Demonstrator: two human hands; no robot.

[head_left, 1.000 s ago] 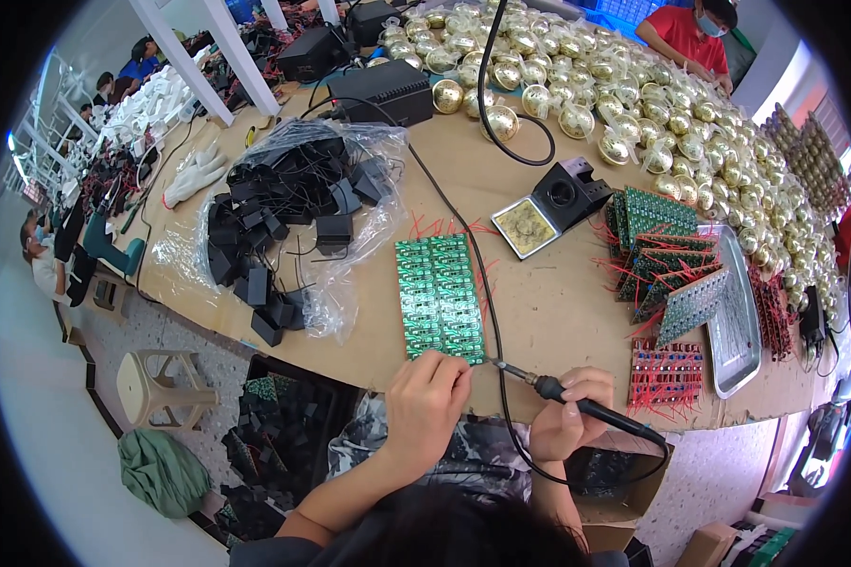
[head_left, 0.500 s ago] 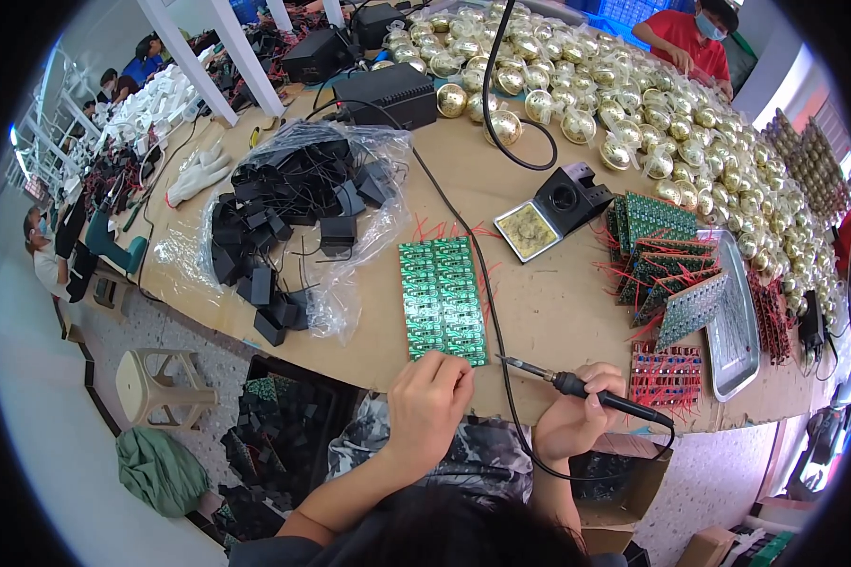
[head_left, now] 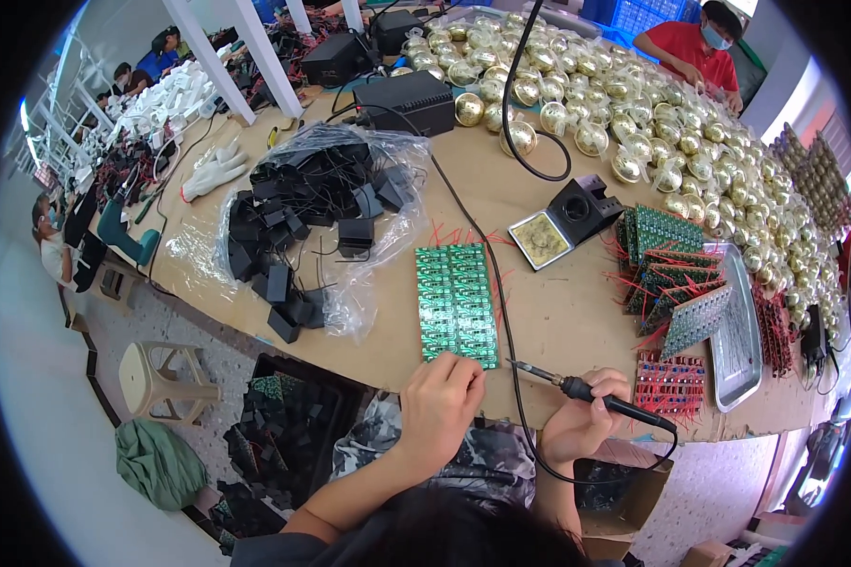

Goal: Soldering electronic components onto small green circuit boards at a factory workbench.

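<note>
A green circuit board panel (head_left: 457, 304) lies flat on the table in front of me, red wires poking out past its far and right edges. At its near edge rests my left hand (head_left: 442, 402), fingers curled in and pressed together; whatever they pinch is hidden. My right hand (head_left: 586, 416) grips a soldering iron (head_left: 586, 389) by its black handle. The iron's metal tip points left, just beside the board's near right corner. Its black cable loops below the hand and runs up across the table, to the right of the board.
A plastic bag of black boxes (head_left: 355, 236) lies to the left. Beyond the board stands a soldering stand with sponge tray (head_left: 541, 240). Stacked boards (head_left: 667, 231), a red-wired board (head_left: 669, 383) and a metal tray (head_left: 739, 364) are right. Gold balls (head_left: 624, 123) cover the far side, near a co-worker (head_left: 700, 52).
The whole scene sits slightly further right and lower as my head view shifts. Both hands, the soldering iron and the board keep nearly the same places relative to each other.
</note>
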